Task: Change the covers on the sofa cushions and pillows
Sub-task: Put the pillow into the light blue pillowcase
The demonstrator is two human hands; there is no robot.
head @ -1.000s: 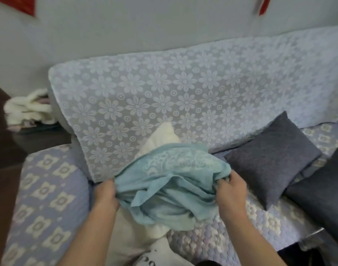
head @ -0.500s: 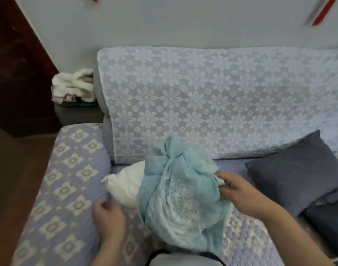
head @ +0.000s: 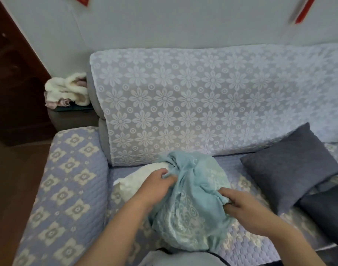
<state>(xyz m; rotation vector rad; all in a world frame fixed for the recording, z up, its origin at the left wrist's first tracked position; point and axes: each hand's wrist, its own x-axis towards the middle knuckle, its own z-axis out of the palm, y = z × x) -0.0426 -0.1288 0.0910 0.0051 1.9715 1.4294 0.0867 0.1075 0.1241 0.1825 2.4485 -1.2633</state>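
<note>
teal cover (head: 191,204) bunched over white pillow (head: 143,181), mid sofa seat (head: 247,240) | pillow's bare end points left-far | left hand (head: 154,189) fingers clenched on cover's left edge, nearer bare end | right hand (head: 243,210) fingers gripping right edge

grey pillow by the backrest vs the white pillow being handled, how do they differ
The grey pillow is dark and fully inside its cover; the white pillow is pale, with only part of it inside the teal cover. The grey pillow leans untouched near the backrest; the white pillow lies on the seat where the left hand and right hand each hold a grip on the teal cover. Both are on the sofa.
</note>
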